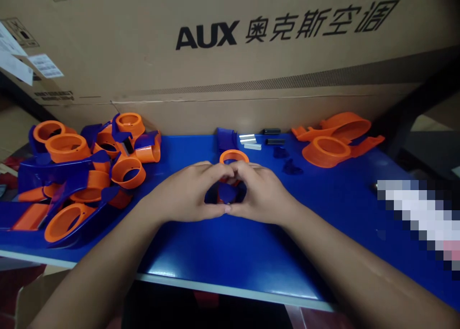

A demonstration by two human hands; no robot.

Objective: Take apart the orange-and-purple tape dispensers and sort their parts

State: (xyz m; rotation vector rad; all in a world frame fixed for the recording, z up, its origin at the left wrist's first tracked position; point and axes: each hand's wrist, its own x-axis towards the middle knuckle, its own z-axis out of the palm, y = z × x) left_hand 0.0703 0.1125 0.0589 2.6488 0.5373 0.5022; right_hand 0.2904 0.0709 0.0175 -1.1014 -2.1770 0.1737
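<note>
My left hand and my right hand meet over the middle of the table, thumb tips touching. Both are curled round a blue-and-orange plastic part. Its blue rounded end shows in the gap between thumbs and fingers. An orange ring stands out just beyond my fingers; whether it belongs to the same piece I cannot tell. My fingertips are largely hidden behind the knuckles. Behind the ring lies a blue curved piece.
On the left is a heap of blue-and-orange ringed parts. Small white strips, black rods and dark blue bits lie right of centre. Orange ringed pieces lie farther right. A large cardboard box stands behind the blue table.
</note>
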